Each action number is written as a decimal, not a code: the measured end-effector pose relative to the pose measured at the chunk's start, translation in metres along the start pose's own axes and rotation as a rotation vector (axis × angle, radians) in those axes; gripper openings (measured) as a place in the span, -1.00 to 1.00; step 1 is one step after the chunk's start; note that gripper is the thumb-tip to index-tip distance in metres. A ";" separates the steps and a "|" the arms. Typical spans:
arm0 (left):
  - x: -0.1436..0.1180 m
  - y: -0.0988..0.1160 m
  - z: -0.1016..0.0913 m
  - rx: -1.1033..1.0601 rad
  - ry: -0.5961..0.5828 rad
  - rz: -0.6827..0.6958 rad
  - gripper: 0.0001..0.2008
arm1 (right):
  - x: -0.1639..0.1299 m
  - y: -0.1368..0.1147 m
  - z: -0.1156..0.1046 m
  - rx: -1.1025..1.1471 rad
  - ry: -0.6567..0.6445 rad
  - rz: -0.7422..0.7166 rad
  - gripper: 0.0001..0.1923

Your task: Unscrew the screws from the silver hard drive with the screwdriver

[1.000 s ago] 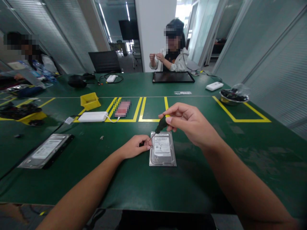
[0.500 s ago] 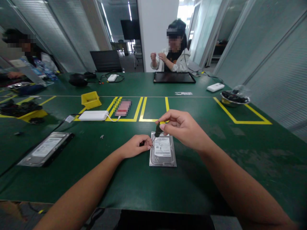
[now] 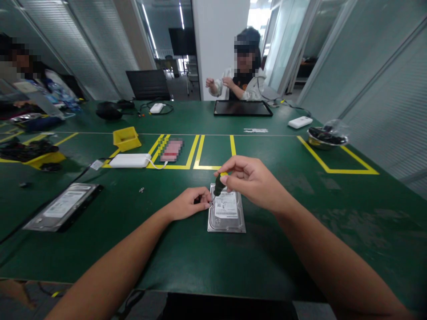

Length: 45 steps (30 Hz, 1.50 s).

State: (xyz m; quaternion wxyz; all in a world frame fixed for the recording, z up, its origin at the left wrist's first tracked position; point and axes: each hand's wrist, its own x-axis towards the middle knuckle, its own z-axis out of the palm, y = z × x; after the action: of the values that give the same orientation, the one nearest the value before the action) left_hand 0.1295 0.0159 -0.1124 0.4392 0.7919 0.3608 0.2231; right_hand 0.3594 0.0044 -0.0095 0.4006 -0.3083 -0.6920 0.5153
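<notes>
A silver hard drive (image 3: 227, 215) with a white label lies flat on the green table (image 3: 187, 253) in front of me. My right hand (image 3: 253, 180) pinches a small dark-handled screwdriver (image 3: 218, 186), its tip pointing down at the drive's near-left corner. My left hand (image 3: 188, 204) rests on the table against the drive's left edge, fingers curled at that same corner beside the tip.
A second hard drive (image 3: 63, 206) lies at the left. A white box (image 3: 130, 161), a yellow bin (image 3: 126, 138) and yellow floor-tape squares sit beyond. A metal bowl (image 3: 327, 137) is at the right. A person (image 3: 242, 82) sits opposite behind a black tray (image 3: 242, 108).
My right hand has lowered and moved slightly left, bringing the screwdriver more upright over the drive's corner. My left hand has stayed put.
</notes>
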 end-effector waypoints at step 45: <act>0.002 -0.003 -0.001 0.043 -0.017 0.033 -0.91 | -0.001 0.005 0.002 -0.101 0.007 0.014 -0.80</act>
State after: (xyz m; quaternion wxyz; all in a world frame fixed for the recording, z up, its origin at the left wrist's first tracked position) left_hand 0.1296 0.0191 -0.1143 0.4213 0.8088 0.3489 0.2158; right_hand 0.3584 0.0044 -0.0144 0.3832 -0.3347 -0.7136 0.4817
